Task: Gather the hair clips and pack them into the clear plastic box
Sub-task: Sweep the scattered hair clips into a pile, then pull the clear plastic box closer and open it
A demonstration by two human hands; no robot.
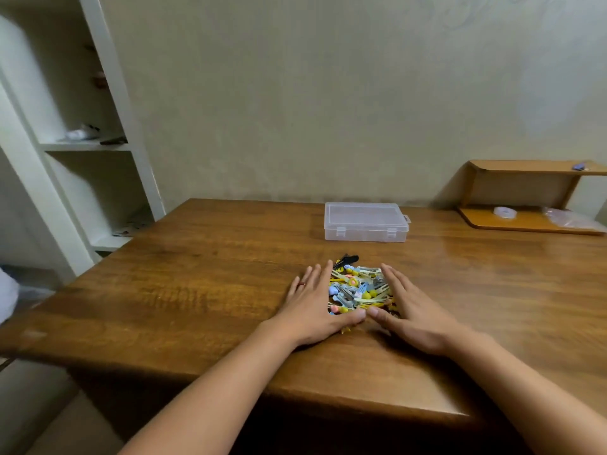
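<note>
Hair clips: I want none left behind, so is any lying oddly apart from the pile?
Nearly. A black clip pokes out at the far edge of the hair clips, beyond the left hand and right hand.

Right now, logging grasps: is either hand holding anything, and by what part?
Nothing is held. The left hand and right hand lie flat, fingers straight, flanking the clips.
</note>
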